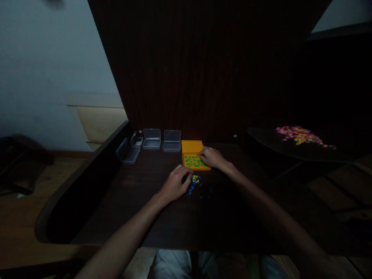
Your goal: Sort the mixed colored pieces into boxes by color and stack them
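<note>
An open orange box (196,169) with a raised lid stands in the middle of the dark table, and small green pieces (190,161) lie scattered inside it. My right hand (212,158) reaches over the box's right side, fingers pinched together at the green pieces; whatever they hold is too small to make out. Just in front of the box is a little heap of yellow and blue pieces (195,179). At its left edge my left hand (176,183) has thumb and fingers curled together, their tips beside the heap, and what is between them cannot be made out.
Open clear plastic cases (151,144) line the back left, with another clear case (130,154) by the raised side board (84,182). Some blue pieces (210,190) lie in shadow right of the heap. Many pink and yellow bits (299,135) cover a dark surface at right.
</note>
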The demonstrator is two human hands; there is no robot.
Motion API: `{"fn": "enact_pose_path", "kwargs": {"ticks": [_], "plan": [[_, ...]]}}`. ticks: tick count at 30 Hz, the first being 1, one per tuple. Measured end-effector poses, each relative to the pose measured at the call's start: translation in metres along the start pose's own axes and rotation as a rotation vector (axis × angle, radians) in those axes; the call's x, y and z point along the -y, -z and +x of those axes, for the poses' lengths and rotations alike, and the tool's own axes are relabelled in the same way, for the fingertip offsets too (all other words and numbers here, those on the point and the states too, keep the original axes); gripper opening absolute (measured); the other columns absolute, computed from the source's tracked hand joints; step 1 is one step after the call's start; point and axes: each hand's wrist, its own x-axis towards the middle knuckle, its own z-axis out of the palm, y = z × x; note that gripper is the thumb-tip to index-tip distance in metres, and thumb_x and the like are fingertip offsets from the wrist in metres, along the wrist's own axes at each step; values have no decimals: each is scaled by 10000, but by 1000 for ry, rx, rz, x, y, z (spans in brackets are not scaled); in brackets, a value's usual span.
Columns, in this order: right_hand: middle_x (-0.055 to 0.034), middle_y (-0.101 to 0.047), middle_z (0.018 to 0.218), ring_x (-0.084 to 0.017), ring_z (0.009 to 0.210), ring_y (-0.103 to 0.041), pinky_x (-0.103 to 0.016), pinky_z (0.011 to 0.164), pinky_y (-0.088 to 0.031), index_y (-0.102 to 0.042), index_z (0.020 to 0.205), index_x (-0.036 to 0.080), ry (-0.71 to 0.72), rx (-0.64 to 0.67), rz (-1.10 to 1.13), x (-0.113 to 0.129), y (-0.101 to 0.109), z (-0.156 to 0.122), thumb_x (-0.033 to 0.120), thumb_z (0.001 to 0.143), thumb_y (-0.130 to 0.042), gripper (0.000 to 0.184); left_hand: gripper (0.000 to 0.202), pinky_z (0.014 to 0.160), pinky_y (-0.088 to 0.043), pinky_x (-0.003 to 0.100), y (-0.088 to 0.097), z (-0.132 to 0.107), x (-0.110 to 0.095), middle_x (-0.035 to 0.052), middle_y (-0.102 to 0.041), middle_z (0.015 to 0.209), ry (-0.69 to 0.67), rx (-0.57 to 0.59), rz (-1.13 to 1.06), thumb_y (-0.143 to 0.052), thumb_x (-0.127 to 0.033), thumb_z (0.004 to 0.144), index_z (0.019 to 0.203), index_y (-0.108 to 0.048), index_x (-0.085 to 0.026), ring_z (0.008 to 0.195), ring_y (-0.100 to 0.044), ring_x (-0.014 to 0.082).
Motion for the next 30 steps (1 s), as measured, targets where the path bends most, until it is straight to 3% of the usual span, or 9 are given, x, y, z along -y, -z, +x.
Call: {"fn": "enact_pose_path", "kwargs": {"ticks": [6,16,30], "plan": [[-106,-674,1064,-204,893,-643,-253,694,-436,-739,957,180,-9,-4,-21,4,8,-5,189,915,-456,286,163,808,-480,319,-1,-1,1,64,-690,885,-14,3,-3,-489,-167,910,935,-648,-191,866,-590,194],[-107,-656,1136,-233,983,-639,-283,787,-461,-712,1092,198,26,-16,32,1,-3,-3,176,916,-439,325,155,808,-479,307,0,0,1,60,-692,885,-22,5,-16,-500,-167,908,924,-653,-188,864,-593,192],[-97,-647,1162,-225,1034,-630,-284,838,-457,-683,1132,197,4,22,38,0,-2,-8,190,930,-423,329,141,801,-507,315,6,2,10,60,-683,876,-7,-65,57,-512,-177,912,934,-651,-175,845,-613,181]]}}
